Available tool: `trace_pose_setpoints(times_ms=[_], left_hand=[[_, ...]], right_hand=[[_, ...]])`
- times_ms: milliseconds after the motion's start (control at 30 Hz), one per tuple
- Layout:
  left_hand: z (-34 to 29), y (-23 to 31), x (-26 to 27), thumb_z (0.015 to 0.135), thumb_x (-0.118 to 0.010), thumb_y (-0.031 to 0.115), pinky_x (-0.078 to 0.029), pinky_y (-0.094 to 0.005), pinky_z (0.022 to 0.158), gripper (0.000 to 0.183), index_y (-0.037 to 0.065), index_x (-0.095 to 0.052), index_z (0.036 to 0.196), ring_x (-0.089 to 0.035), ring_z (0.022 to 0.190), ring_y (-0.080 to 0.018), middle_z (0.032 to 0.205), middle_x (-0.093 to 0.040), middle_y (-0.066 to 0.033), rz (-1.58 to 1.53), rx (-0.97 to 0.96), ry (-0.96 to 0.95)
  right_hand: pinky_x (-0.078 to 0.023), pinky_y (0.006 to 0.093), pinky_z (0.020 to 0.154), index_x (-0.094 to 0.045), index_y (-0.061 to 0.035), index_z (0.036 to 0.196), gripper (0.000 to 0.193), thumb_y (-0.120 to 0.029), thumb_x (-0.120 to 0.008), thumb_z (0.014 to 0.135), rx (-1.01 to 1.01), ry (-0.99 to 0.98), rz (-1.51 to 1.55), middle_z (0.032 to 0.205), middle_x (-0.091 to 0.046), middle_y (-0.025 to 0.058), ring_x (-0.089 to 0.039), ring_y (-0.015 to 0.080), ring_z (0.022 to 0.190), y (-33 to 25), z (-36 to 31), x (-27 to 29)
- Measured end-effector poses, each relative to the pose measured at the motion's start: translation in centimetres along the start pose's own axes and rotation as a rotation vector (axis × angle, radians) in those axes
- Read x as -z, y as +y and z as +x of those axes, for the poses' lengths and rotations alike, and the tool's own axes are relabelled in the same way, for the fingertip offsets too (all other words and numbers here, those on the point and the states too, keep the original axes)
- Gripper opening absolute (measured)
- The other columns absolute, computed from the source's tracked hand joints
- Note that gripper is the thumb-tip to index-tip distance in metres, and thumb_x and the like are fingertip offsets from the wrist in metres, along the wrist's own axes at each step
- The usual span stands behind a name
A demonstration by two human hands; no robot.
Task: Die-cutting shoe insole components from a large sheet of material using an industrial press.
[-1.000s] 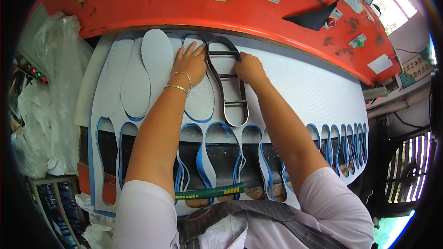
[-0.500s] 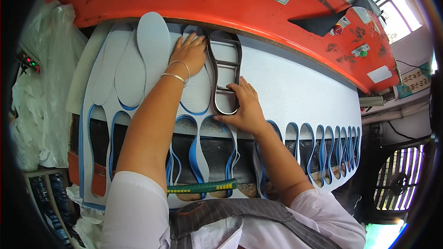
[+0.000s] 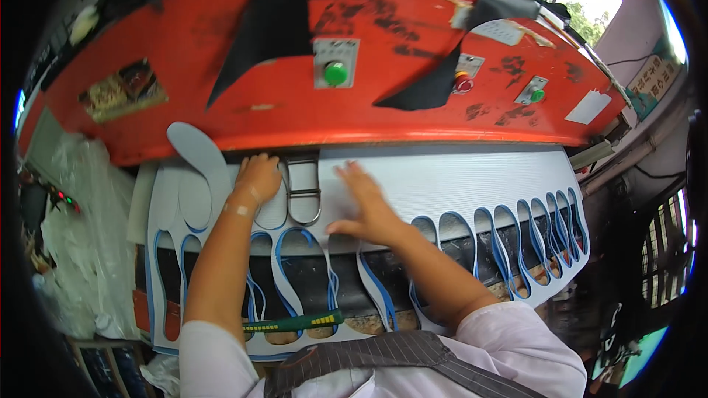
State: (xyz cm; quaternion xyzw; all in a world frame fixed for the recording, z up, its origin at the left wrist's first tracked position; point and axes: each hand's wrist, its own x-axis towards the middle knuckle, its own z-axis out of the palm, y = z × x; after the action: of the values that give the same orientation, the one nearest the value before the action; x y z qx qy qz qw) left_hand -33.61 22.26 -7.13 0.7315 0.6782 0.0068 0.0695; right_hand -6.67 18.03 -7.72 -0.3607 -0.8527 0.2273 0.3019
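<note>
A white ribbed foam sheet (image 3: 442, 186) with blue edges lies before me, its near side cut into a row of sole-shaped holes. On it stands a metal sole-shaped cutting die (image 3: 304, 193) with crossbars, its far end under the machine's edge. My left hand (image 3: 259, 175) rests on a cut sole outline just left of the die, fingers forward and holding nothing. Right of the die and apart from it, my right hand (image 3: 369, 210) is blurred, empty, thumb and fingers spread. A loose white insole (image 3: 198, 149) lies to the left, tilted over other cut outlines.
A red machine beam (image 3: 280, 114) spans the far side, with a green button (image 3: 335, 73), a red button (image 3: 463, 82) and hanging black flaps (image 3: 428, 88). A green rod with yellow marks (image 3: 295, 322) lies near my waist. Clear plastic bags (image 3: 92, 243) hang at left.
My right hand has let go of the die and opened away from it. The view has tilted up, showing more of the red machine. My left hand stays beside the die.
</note>
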Motion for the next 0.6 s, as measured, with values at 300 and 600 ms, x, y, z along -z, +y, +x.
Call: trace_pose_setpoints(times_ms=[300,600], left_hand=[[-6.2,12.0,14.1,0.089,-0.063,0.011,-0.047,-0.0342,0.064,0.013,0.001,-0.069,0.085,-0.061,0.071,-0.0282,0.076,-0.064,-0.0128,-0.577,-0.397,0.814],[-3.9,15.0,14.0,0.091,-0.059,0.018,-0.043,-0.0442,0.060,0.024,0.004,-0.055,0.071,-0.053,0.069,-0.0341,0.075,-0.053,-0.0140,-0.314,-0.347,0.809]], right_hand=[[-0.027,0.0379,0.111,-0.044,0.0071,0.136,0.064,-0.047,-0.040,0.101,-0.082,1.554,-0.117,0.140,-0.044,0.0207,-0.039,0.0301,0.132,7.1,-0.3,30.3],[-0.021,0.0496,0.113,-0.038,-0.0007,0.142,0.056,-0.036,-0.047,0.100,-0.100,1.469,-0.628,0.147,-0.033,0.0269,-0.030,0.0391,0.138,12.6,-0.3,32.5]])
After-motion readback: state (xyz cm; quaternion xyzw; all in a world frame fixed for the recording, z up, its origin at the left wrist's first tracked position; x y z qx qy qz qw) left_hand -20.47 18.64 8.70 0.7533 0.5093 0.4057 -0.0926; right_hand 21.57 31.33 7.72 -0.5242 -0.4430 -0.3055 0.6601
